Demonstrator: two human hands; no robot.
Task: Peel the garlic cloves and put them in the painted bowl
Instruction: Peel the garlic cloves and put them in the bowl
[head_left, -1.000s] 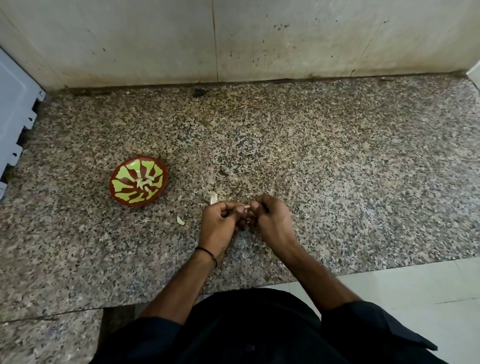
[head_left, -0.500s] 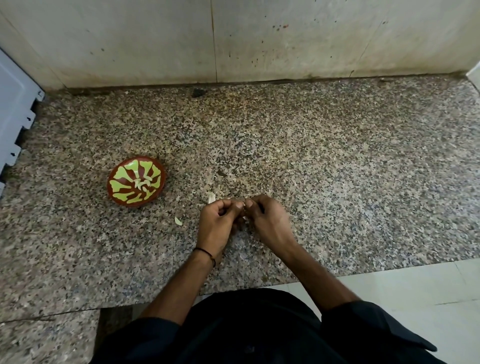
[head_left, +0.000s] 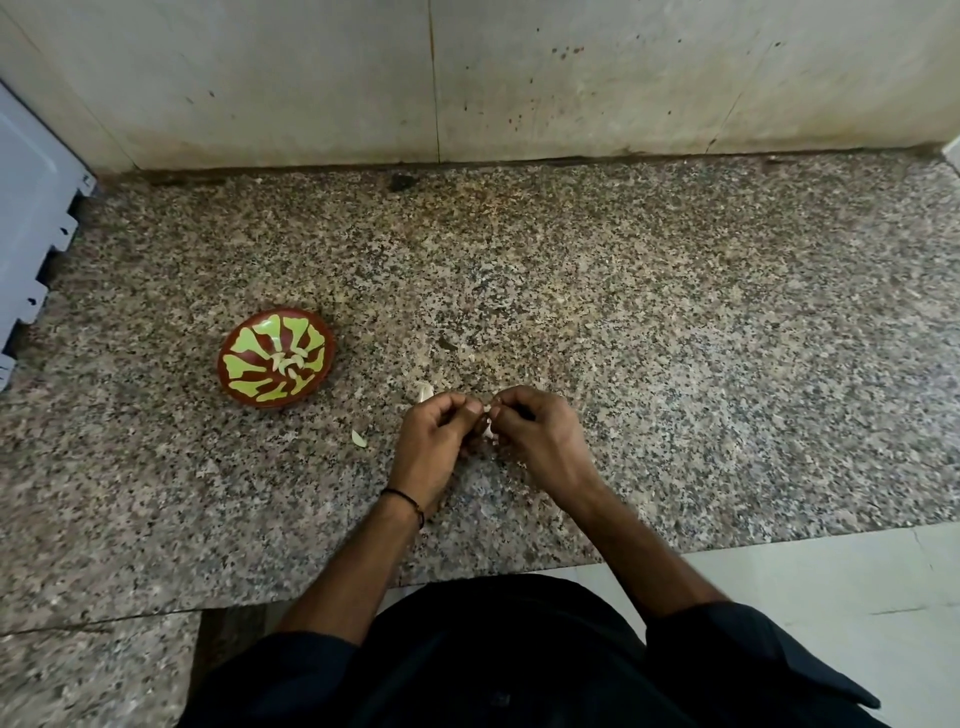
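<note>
garlic clove pinched between left hand and right hand, beside painted bowl

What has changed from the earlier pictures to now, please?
Hardly anything. The left hand and right hand still pinch the clove between them; only the fingertips shifted a little. Nothing was let go. The bowl and the scraps on the counter stayed put.
</note>
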